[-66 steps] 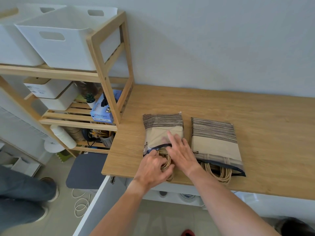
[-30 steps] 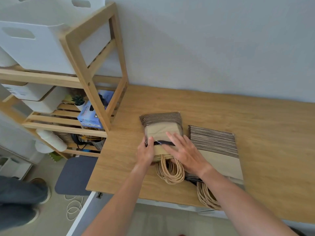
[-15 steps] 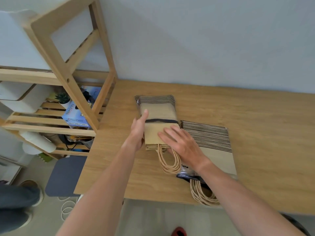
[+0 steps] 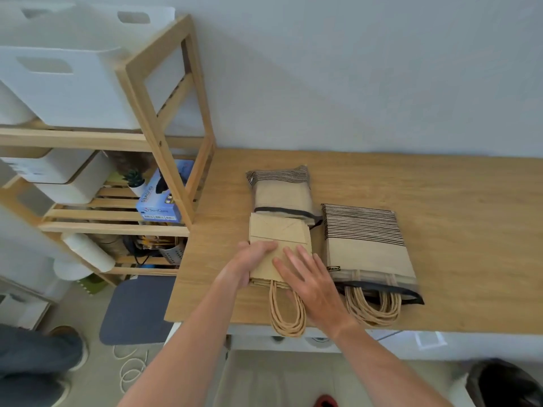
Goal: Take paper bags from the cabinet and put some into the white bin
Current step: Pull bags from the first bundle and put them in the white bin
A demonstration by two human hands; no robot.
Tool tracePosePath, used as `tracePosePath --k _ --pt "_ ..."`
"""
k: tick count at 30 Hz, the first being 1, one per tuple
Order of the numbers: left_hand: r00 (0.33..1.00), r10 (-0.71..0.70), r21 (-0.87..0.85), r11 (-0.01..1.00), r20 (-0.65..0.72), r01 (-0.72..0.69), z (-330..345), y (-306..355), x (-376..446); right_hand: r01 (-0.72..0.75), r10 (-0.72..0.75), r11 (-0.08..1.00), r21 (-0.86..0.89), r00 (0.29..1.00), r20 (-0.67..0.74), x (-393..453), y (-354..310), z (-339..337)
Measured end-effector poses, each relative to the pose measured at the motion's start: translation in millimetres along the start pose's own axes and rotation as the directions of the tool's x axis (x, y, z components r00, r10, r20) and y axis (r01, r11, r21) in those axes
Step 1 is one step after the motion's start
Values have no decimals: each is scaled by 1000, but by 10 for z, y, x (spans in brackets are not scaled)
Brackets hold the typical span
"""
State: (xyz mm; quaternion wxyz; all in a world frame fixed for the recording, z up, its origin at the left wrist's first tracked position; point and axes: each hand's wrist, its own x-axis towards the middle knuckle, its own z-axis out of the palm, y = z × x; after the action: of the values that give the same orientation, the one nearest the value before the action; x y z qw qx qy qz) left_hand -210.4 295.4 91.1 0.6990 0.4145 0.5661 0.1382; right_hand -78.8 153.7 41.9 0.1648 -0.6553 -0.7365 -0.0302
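Head view: your wooden surface carries a striped sleeve of paper bags beside a smaller sleeve. A plain brown stack of bags, twisted handles toward you, lies half out of it. Your left hand grips the stack's edge; your right hand lies flat on it, fingers straight.

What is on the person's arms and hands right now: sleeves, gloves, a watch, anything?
Nothing shows. Both forearms are bare right down to the frame's bottom edge, with no sleeve in view. The left hand and right hand wear no gloves, and no rings, watch or wristband are visible on them.
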Motion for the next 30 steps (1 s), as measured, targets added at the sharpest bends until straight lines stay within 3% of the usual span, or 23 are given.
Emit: tracePosePath --k 6,9,13,16,18,20,22,24,25,27,30 --pt "992 108 96 989 67 -114 -154 -251 -231 -99 105 992 75 992 -72 -304 -502 164" --pt "988 142 170 974 55 -149 -268 -321 -334 -121 123 985 120 992 -13 -390 -747 269" --pt "967 256 343 909 -16 -235 -505 -398 -435 -107 30 962 251 956 291 -399 -1009 263" --pt "935 327 453 860 -135 -235 -679 -510 -491 -110 1 922 372 959 282 -290 -1115 241" --pt "901 370 514 831 -227 -211 -715 -535 -580 -202 109 869 452 969 222 -180 -1187 215" --pt "860 431 564 796 -273 -220 -693 -537 -638 -402 334 673 621 914 229 -3 -1282 99" --pt "833 484 586 769 -269 -257 -602 -506 -704 -511 520 285 811 793 317 234 -1336 -12" --pt "850 468 542 792 -241 -282 -466 -472 -741 -539 552 -63 840 682 480 465 -1288 -74" --pt "867 448 514 807 -216 -289 -397 -470 -745 -547 532 -175 819 647 546 524 -1231 -81" --pt "893 425 477 821 -146 -313 -270 -443 -783 -560 466 -252 789 645 606 600 -1120 -141" --pt "916 402 453 816 2 -359 -155 -429 -776 -632 448 -153 760 641 623 644 -929 -218"
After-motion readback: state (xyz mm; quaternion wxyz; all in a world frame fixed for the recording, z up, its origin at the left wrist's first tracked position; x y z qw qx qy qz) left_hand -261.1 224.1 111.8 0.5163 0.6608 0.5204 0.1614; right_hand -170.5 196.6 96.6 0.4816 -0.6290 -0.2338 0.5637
